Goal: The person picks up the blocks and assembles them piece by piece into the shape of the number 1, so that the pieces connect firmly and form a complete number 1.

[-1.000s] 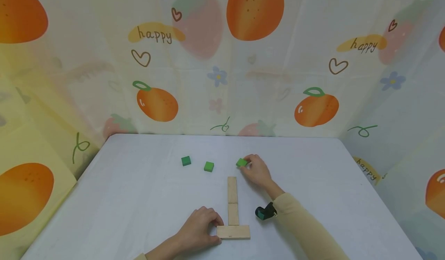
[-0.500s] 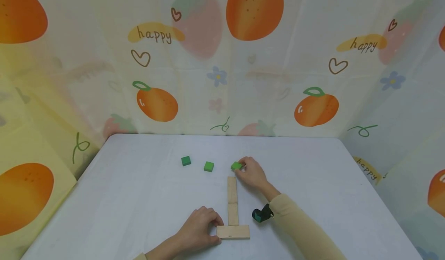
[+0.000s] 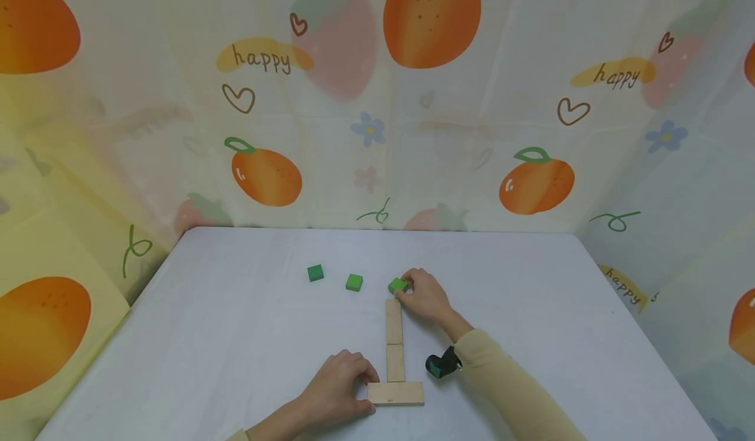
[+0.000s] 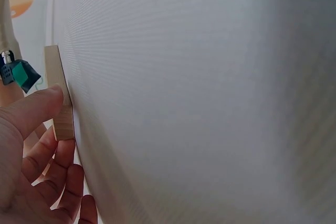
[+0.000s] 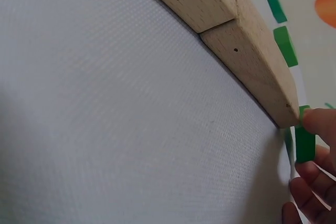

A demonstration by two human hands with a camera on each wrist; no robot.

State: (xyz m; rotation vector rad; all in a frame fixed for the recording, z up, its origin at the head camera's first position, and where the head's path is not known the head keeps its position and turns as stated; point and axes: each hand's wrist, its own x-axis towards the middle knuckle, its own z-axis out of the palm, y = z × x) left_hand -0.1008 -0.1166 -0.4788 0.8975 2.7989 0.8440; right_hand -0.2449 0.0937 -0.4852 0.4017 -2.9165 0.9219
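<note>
My left hand (image 3: 336,390) pinches the left end of a plain wooden block (image 3: 396,394) lying crosswise at the near side; in the left wrist view the thumb presses the block's (image 4: 54,69) near face and fingertips meet its end. From its middle, two more wooden blocks (image 3: 394,341) run away end to end. Beyond their far end my right hand (image 3: 427,293) pinches a small light green block (image 3: 398,286) between thumb and fingers. The right wrist view has this green block (image 5: 305,142) right at the end of the wooden block (image 5: 257,66).
Two other small green blocks, a darker one (image 3: 315,272) and a lighter one (image 3: 354,282), lie on the white table (image 3: 236,310) to the left. A black wrist camera (image 3: 444,363) hangs under the right sleeve. A fruit-printed curtain (image 3: 330,166) stands behind the table.
My right hand has brought the light green block left and nearer, up to the far end of the wooden row. The left hand has stayed put on its block.
</note>
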